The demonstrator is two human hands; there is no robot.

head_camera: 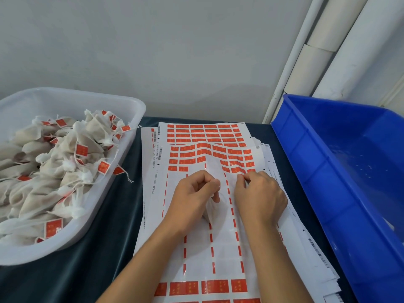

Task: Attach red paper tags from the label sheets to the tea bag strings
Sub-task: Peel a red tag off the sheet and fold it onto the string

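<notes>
A stack of white label sheets [196,254] with rows of red paper tags [205,132] lies in the middle of the dark table. Much of the top sheet is peeled bare. My left hand [194,193] grips a white tea bag [213,209] over the sheet, its fingers curled around the bag's top. My right hand [260,195] pinches a red tag [240,176] at the edge of the remaining red rows. The bag's string is hidden between my hands.
A translucent white tub [133,119] at the left holds several tagged tea bags [65,162]. A large blue crate [341,171] stands at the right. White pipes [317,51] run up the wall behind the table.
</notes>
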